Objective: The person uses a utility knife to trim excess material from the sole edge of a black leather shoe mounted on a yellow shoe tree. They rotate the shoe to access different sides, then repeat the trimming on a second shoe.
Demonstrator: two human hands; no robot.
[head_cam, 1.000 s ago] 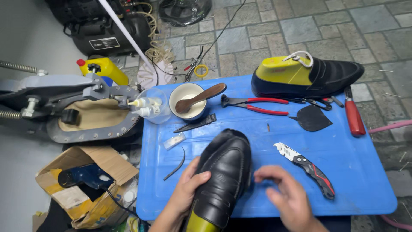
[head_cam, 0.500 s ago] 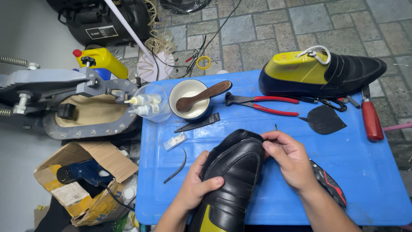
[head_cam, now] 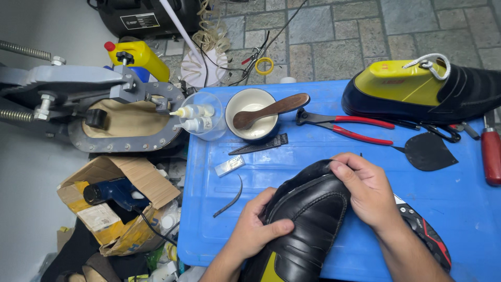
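**Shoe could slip off the table edge**

The shoe (head_cam: 308, 224) overhung the blue table's (head_cam: 459, 209) near edge. The left hand (head_cam: 255, 230) clasped its side and the right hand (head_cam: 368, 190) gripped its toe; a knife (head_cam: 425, 235) beneath that wrist risked a cut. The leather looked black, glossy, creased.

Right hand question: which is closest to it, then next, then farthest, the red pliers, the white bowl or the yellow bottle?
From the right hand:
1. Red pliers, just above it on the blue table.
2. White bowl, up and left.
3. Yellow bottle, far left, off the table.
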